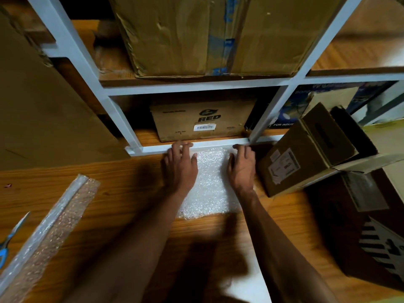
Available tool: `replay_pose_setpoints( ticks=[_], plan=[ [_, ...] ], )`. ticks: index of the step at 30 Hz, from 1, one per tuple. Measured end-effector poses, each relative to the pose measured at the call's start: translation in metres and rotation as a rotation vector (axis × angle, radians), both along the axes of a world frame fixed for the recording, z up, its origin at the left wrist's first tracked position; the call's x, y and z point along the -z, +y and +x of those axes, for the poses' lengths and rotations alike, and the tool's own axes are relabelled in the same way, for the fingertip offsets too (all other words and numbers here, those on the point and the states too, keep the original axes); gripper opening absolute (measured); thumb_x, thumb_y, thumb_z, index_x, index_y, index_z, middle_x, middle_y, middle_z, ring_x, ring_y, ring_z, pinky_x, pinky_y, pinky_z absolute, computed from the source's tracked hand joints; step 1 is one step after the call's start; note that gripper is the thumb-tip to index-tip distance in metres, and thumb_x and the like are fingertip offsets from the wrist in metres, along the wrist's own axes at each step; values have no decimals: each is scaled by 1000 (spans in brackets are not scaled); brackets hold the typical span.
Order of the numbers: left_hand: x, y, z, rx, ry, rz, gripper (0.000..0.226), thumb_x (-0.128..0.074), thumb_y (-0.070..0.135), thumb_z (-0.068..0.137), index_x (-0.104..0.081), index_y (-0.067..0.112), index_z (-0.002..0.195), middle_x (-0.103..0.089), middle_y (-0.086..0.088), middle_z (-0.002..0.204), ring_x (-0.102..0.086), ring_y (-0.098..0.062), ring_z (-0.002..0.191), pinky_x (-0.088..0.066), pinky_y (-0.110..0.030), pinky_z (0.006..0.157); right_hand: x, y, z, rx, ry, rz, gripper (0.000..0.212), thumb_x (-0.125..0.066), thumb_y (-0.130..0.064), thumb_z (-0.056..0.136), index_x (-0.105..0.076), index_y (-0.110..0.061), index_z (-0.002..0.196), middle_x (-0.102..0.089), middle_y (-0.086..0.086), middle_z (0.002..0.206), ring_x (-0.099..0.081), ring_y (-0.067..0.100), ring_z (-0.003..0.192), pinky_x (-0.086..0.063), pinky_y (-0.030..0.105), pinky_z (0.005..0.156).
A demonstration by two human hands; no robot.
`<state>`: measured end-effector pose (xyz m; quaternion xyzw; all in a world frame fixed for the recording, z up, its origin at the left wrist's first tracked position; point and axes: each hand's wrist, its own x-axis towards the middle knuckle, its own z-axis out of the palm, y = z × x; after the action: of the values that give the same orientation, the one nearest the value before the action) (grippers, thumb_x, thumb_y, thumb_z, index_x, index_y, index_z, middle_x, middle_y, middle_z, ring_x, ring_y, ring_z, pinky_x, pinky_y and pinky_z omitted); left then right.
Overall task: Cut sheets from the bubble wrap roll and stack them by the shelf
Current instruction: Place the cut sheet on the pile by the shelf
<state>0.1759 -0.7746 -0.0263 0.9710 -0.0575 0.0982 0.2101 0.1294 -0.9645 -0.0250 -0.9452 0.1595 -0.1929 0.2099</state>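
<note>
Squaring stack | left hand [180,166] and right hand [241,168] flat, fingers straight, flanking bubble wrap sheets [211,182] — butted against shelf [196,147] at 12 o'clock, probably for alignment | scissors [9,239] and roll [50,226] parked at 8 o'clock — within reach.

A storeroom floor in front of a loaded rack, dimly lit

A wood-grain floor [65,189] runs up to a white metal-framed shelf [196,86] with wooden boards; a large dented carton [207,33] fills the upper bay; a smaller box printed RED [203,120] sits on the lowest board; a flat cardboard sheet [43,110] leans at the left; an open-flapped carton [306,154] rests tilted on a dark box [341,226] at the right; soft shadows fall across the near floor.
</note>
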Motion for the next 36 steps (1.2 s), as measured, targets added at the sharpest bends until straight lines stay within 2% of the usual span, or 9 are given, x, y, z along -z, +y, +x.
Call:
replay_pose_setpoints(
  ticks=[2, 4, 8, 11, 15, 21, 25, 29, 36],
  plan=[
    [-2, -5, -17, 128, -21, 95, 30, -48, 45, 100, -53, 35, 128, -47, 4, 137, -46, -20, 121, -42, -43, 98, 3, 15, -10, -140, -35, -42, 26, -48, -23, 101, -61, -11, 119, -59, 13, 116, -53, 31, 101, -41, 43, 86],
    [3, -9, -32, 269, 15, 174, 34, -41, 43, 103, -52, 32, 133, -46, 4, 143, -44, -22, 130, -39, -45, 104, 17, 25, -17, -295, 44, -31, 35, -50, -20, 98, -61, -12, 131, -59, 11, 134, -55, 32, 121, -43, 45, 99],
    [23, -10, -40, 333, 221, 270, 58, -21, 54, 107, -30, 28, 159, -22, 0, 169, -15, -25, 156, -17, -53, 123, 42, 25, -24, -339, 341, -82, 59, -32, -38, 107, -30, -21, 164, -17, 6, 174, -11, 28, 162, -14, 54, 129],
    [34, -4, -37, 336, 334, 308, 68, -6, 67, 103, -2, 38, 163, 13, 6, 172, 19, -23, 157, 2, -58, 124, 48, 17, -26, -282, 481, -129, 61, -11, -54, 110, -4, -36, 168, 13, -4, 175, 17, 24, 161, 6, 56, 129],
    [40, 0, -36, 334, 367, 313, 69, -2, 74, 99, 12, 45, 160, 29, 12, 167, 33, -23, 152, 7, -63, 121, 50, 12, -26, -220, 543, -148, 66, -5, -68, 105, 10, -45, 164, 25, -8, 172, 26, 29, 158, 12, 61, 126],
    [35, 1, -36, 288, 325, 247, 70, -17, 70, 101, 2, 41, 162, 16, 9, 171, 20, -24, 157, -1, -62, 123, 45, 11, -24, -131, 558, -79, 79, -15, -79, 100, 9, -42, 165, 23, -3, 173, 24, 40, 156, 10, 68, 124],
    [35, 9, -46, -31, 312, 9, 81, -34, 71, 96, -9, 32, 163, -3, -4, 172, -6, -32, 158, -19, -56, 124, 37, 7, -25, -2, 553, 21, 86, -22, -84, 97, 10, -42, 165, 15, 3, 175, 5, 43, 159, -4, 62, 124],
    [37, 6, -49, -151, 433, -210, 87, -43, 67, 97, -4, 28, 164, 3, -2, 173, -3, -29, 158, -21, -52, 126, 28, 9, -28, 48, 539, 2, 84, -27, -76, 100, -1, -31, 168, -5, 8, 176, -22, 43, 153, -28, 54, 120],
    [20, -2, -41, -117, 408, -265, 79, -55, 42, 103, -10, 23, 165, 0, -2, 173, -4, -25, 159, -21, -44, 127, 22, 12, -26, 44, 522, 23, 80, -28, -71, 103, -7, -28, 168, -6, 6, 176, -27, 43, 150, -33, 52, 118]
  ],
)
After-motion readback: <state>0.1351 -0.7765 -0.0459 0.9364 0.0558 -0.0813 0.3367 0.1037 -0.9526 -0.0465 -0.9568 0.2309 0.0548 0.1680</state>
